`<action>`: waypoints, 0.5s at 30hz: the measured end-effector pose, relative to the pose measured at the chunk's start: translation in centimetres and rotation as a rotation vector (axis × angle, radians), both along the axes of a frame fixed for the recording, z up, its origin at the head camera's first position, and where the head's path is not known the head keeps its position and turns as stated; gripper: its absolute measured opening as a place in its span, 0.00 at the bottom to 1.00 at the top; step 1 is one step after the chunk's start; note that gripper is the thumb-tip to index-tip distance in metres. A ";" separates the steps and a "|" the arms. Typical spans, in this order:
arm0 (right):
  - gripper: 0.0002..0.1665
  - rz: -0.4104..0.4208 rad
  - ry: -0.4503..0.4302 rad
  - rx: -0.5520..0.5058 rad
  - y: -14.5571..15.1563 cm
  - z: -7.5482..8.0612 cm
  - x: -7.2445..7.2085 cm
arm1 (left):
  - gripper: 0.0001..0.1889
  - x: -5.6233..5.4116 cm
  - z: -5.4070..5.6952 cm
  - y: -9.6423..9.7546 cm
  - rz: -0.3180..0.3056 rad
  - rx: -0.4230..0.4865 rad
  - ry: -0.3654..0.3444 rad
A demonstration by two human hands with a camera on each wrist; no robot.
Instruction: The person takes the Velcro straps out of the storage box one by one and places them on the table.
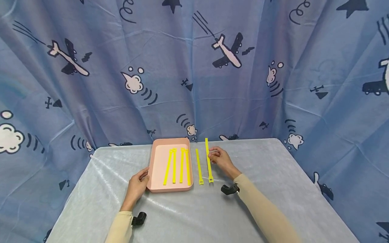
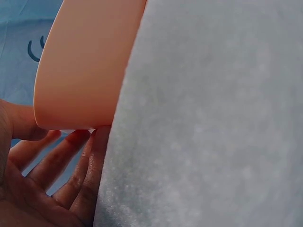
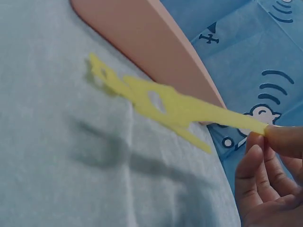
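Observation:
A shallow pink tray [image 1: 156, 168] lies on the table with several flat yellow cable ties [image 1: 181, 165] laid lengthwise in it. At its left side my left hand [image 1: 137, 185] holds the rim, thumb at the top edge and fingers against the outer wall [image 2: 85, 66]. To the right of the tray, my right hand [image 1: 223, 161] pinches a yellow cable tie [image 3: 203, 109] between thumb and fingertips. Its slotted head points toward me and hangs over the cloth, casting a shadow. Another yellow cable tie [image 1: 199, 167] lies on the table between the tray and the held one.
A grey-white cloth [image 1: 115, 175] covers the table, whose far edge runs just behind the tray. Beyond it hangs a blue curtain [image 1: 170, 84] printed with planes and clouds. Each wrist wears a black camera [image 1: 230, 189].

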State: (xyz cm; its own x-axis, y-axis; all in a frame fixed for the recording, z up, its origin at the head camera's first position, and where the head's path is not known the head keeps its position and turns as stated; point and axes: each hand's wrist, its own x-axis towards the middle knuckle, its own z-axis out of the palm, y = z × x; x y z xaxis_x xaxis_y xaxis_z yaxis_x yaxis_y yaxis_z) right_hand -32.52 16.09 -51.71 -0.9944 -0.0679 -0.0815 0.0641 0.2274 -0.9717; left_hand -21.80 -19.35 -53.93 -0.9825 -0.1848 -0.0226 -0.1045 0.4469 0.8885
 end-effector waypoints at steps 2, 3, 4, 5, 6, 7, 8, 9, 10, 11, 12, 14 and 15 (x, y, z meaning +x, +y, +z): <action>0.17 0.004 -0.003 0.003 0.1 -0.3 0.0 | 0.22 0.0 0.0 0.0 0.001 0.000 -0.003; 0.17 0.002 -0.006 0.005 0.1 -0.4 0.0 | 0.22 0.0 -0.1 0.0 0.001 -0.001 -0.002; 0.17 0.000 -0.011 0.004 0.1 -0.5 0.0 | 0.22 0.0 -0.1 -0.1 0.001 0.001 -0.002; 0.18 0.001 -0.015 0.005 0.1 -0.7 -0.1 | 0.22 0.0 -0.2 -0.1 0.001 0.003 -0.004; 0.18 0.000 -0.017 0.009 0.1 -0.8 -0.1 | 0.22 0.0 -0.2 -0.1 0.001 0.005 -0.005; 0.18 -0.001 -0.020 0.015 0.0 -1.0 -0.1 | 0.22 0.0 -0.3 -0.1 0.001 0.007 -0.002; 0.18 -0.004 -0.024 0.020 0.0 -1.1 -0.1 | 0.22 0.0 -0.3 -0.1 0.001 0.010 0.001; 0.18 -0.012 -0.034 0.025 0.0 -1.3 -0.2 | 0.22 0.0 -0.3 -0.1 0.001 0.012 0.000; 0.18 -0.017 -0.039 0.029 0.0 -1.4 -0.3 | 0.23 0.0 -0.4 -0.1 0.000 0.012 -0.002; 0.17 -0.022 -0.044 0.035 0.0 -1.6 -0.4 | 0.23 0.0 -0.4 -0.1 0.001 0.013 -0.002; 0.16 -0.028 -0.048 0.040 0.0 -1.7 -0.4 | 0.23 0.0 -0.4 -0.1 0.002 0.014 -0.004; 0.15 -0.038 -0.061 0.046 0.0 -1.9 -0.6 | 0.23 -0.1 -0.4 -0.1 0.005 0.013 -0.007; 0.15 -0.040 -0.062 0.051 0.0 -2.0 -0.6 | 0.23 -0.1 -0.4 -0.1 0.007 0.011 -0.007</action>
State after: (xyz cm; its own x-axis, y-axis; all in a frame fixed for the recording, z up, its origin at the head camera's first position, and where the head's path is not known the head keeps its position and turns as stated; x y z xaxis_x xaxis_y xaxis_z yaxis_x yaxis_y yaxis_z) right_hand -33.14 16.11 -53.67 -0.9891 -0.0222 -0.1457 0.1342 0.2725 -0.9528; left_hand -21.92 -19.46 -54.28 -0.9810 -0.1913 -0.0320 -0.1143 0.4365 0.8924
